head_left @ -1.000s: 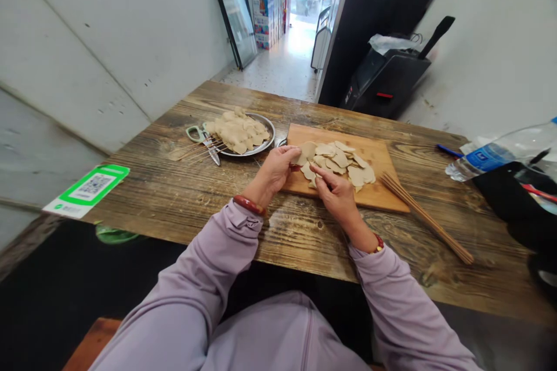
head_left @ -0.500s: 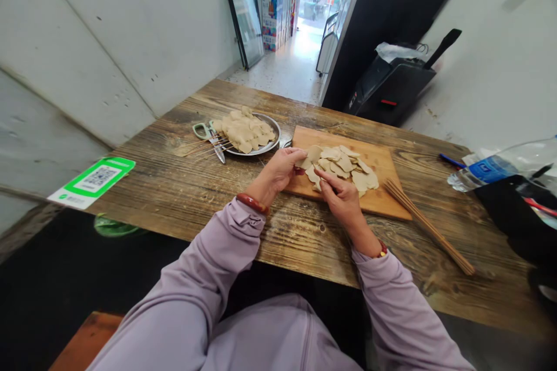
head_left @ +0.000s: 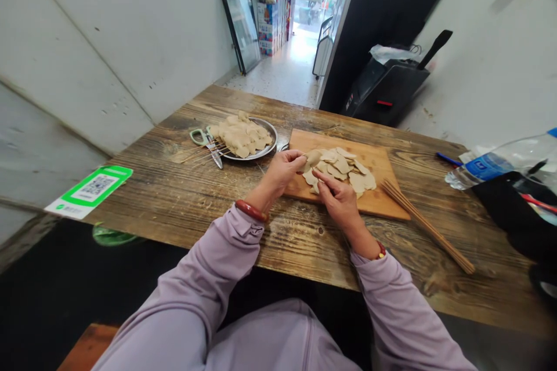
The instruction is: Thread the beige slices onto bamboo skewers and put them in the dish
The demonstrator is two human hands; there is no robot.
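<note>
My left hand (head_left: 282, 171) pinches a thin beige slice (head_left: 312, 159) between thumb and fingers, over the near left part of a wooden cutting board (head_left: 378, 156). Close by on the right, my right hand (head_left: 342, 200) is closed with its index finger pointing toward the left hand; whatever sits between finger and thumb is too small to make out. A loose pile of beige slices (head_left: 343, 165) lies on the board. Left of it, a round metal plate (head_left: 272, 133) carries beige slices threaded on thin sticks (head_left: 241, 136). Right of the hands, a bundle of wooden skewers (head_left: 429, 226) rests partly on the board's edge.
Scissors (head_left: 213, 151) with pale green handles lie beside the plate. A QR-code card (head_left: 91, 191) is at the table's left edge. On the right are a plastic bottle (head_left: 483, 168), a blue pen (head_left: 448, 159) and a black container (head_left: 500, 203). The wooden table (head_left: 174, 208) meets a wall at left.
The view has shifted slightly. Both hands keep nearly the same pose over the board, with the beige slice still in the left fingers.
</note>
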